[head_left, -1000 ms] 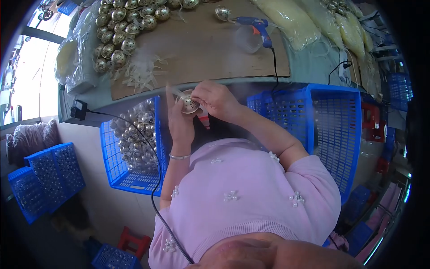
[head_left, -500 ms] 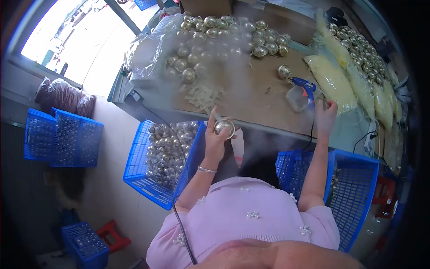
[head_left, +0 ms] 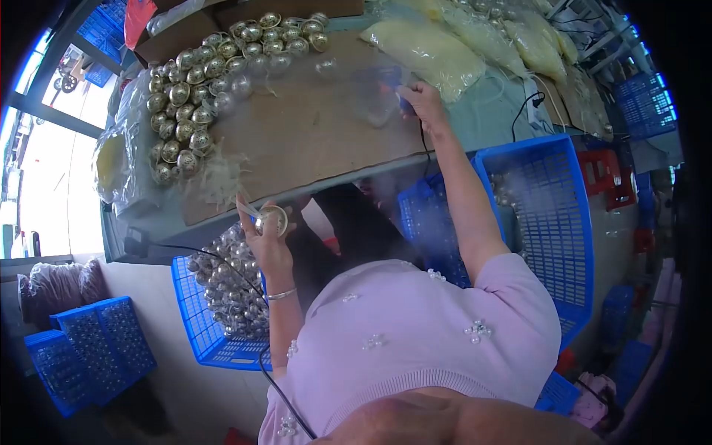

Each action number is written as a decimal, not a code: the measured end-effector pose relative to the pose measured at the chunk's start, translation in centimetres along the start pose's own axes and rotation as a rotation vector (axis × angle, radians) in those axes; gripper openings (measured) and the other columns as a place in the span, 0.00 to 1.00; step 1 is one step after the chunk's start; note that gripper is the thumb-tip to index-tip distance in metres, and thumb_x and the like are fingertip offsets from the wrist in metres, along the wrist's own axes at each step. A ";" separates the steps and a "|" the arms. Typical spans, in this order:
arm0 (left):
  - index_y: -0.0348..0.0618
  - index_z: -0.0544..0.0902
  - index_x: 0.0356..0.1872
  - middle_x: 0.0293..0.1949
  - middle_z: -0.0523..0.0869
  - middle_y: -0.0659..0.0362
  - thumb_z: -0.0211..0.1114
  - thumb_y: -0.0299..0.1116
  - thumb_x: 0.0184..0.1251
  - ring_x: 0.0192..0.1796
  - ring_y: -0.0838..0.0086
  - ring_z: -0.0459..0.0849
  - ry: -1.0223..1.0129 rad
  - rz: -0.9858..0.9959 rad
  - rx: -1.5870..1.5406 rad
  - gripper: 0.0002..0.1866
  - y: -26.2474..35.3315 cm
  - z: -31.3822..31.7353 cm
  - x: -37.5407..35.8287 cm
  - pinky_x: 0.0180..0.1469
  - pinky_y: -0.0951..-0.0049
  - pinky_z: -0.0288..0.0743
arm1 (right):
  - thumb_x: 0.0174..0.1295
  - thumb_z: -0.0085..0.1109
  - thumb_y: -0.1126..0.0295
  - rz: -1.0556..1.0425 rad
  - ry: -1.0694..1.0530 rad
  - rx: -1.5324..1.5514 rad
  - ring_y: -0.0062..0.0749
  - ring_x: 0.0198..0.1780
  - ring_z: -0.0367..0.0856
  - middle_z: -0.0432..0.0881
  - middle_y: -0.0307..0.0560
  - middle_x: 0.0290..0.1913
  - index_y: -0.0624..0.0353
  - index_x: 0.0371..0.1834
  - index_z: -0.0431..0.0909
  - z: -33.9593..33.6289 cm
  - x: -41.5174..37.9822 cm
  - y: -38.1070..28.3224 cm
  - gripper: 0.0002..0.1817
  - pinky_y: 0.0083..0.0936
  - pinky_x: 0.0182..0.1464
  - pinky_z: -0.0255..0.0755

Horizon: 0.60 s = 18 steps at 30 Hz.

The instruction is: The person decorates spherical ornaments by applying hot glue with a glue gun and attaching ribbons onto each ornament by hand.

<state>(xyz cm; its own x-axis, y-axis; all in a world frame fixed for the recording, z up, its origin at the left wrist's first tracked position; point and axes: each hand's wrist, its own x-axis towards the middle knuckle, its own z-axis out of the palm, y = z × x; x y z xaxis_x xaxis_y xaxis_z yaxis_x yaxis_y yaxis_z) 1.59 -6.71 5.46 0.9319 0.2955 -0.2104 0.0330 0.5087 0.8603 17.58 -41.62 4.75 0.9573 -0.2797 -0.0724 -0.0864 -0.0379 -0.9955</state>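
My left hand (head_left: 268,248) is at the table's front edge, its fingers closed round a gold ball ornament (head_left: 272,220). A pale translucent strip (head_left: 248,207) shows by its fingertips. Farther out over the table, my right hand (head_left: 424,107) has its fingers closed on the handle of a blue glue gun (head_left: 387,76), blurred by haze. Under the gun is a small clear dish (head_left: 378,113). A pile of pale strips (head_left: 221,180) lies just beyond my left hand, and many gold ball ornaments (head_left: 185,94) sit at the table's back left.
Brown cardboard (head_left: 311,141) covers the tabletop. Bags of pale yellow sticks (head_left: 426,55) lie at the back right. A blue crate (head_left: 194,326) of ball ornaments stands below on the left, another blue crate (head_left: 552,222) on the right. A dark cord (head_left: 194,248) hangs near my left arm.
The view has swung, moving the table leftward in the picture. My right hand has gone from beside the glue gun to a grip on its handle. My left hand still holds the ball ornament.
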 end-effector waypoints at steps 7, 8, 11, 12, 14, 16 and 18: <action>0.60 0.54 0.75 0.43 0.83 0.57 0.60 0.33 0.70 0.32 0.73 0.83 -0.081 -0.004 0.012 0.36 -0.9 -2.2 1.4 0.20 0.85 0.67 | 0.60 0.58 0.69 -0.178 -0.259 0.471 0.29 0.27 0.80 0.81 0.51 0.34 0.70 0.49 0.73 3.9 -10.0 -5.8 0.17 0.23 0.24 0.74; 0.60 0.54 0.75 0.42 0.83 0.57 0.58 0.37 0.72 0.32 0.74 0.83 -0.080 -0.002 0.003 0.34 -0.9 -1.8 1.6 0.21 0.85 0.66 | 0.60 0.56 0.70 -0.087 -0.408 0.559 0.30 0.27 0.80 0.81 0.52 0.34 0.71 0.50 0.72 4.3 -10.9 -5.8 0.18 0.23 0.24 0.73; 0.61 0.55 0.75 0.42 0.83 0.58 0.49 0.51 0.75 0.32 0.75 0.83 -0.032 -0.047 -0.027 0.31 -0.8 -1.2 1.9 0.22 0.84 0.64 | 0.59 0.55 0.70 0.066 -0.570 0.537 0.29 0.22 0.76 0.80 0.52 0.33 0.68 0.52 0.73 6.6 -13.2 -4.2 0.19 0.19 0.23 0.69; 0.62 0.55 0.75 0.41 0.83 0.59 0.46 0.56 0.76 0.32 0.75 0.83 -0.005 -0.074 -0.035 0.31 -0.8 -1.3 2.0 0.22 0.84 0.64 | 0.59 0.55 0.70 0.113 -0.624 0.520 0.29 0.21 0.76 0.80 0.52 0.32 0.67 0.50 0.74 7.2 -14.0 -3.9 0.18 0.19 0.23 0.68; 0.62 0.56 0.75 0.41 0.83 0.60 0.40 0.62 0.75 0.32 0.77 0.82 0.028 -0.067 0.037 0.32 -0.9 -1.4 2.3 0.23 0.83 0.64 | 0.60 0.57 0.70 0.161 -0.701 0.372 0.25 0.22 0.76 0.80 0.48 0.31 0.66 0.47 0.75 8.7 -15.3 -3.9 0.15 0.19 0.24 0.68; 0.61 0.56 0.75 0.41 0.83 0.60 0.39 0.61 0.76 0.32 0.78 0.82 0.079 -0.081 0.026 0.32 -0.6 -1.3 2.4 0.23 0.83 0.64 | 0.61 0.59 0.69 0.184 -0.758 0.234 0.22 0.22 0.75 0.79 0.44 0.30 0.65 0.45 0.76 9.8 -16.4 -3.7 0.13 0.19 0.24 0.68; 0.59 0.56 0.75 0.41 0.82 0.60 0.37 0.60 0.76 0.31 0.80 0.80 0.097 -0.040 0.034 0.32 -0.5 -1.1 2.4 0.23 0.82 0.65 | 0.62 0.60 0.67 0.184 -0.801 0.107 0.20 0.22 0.74 0.78 0.41 0.28 0.64 0.43 0.76 10.6 -17.2 -2.7 0.12 0.18 0.25 0.67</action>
<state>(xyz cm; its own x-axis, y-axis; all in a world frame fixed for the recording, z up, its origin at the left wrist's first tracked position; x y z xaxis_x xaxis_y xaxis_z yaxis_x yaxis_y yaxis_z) 3.41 -5.35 3.95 0.8901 0.3532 -0.2878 0.0836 0.4943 0.8653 4.27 -26.53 8.00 0.8405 0.4972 -0.2153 -0.2727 0.0447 -0.9611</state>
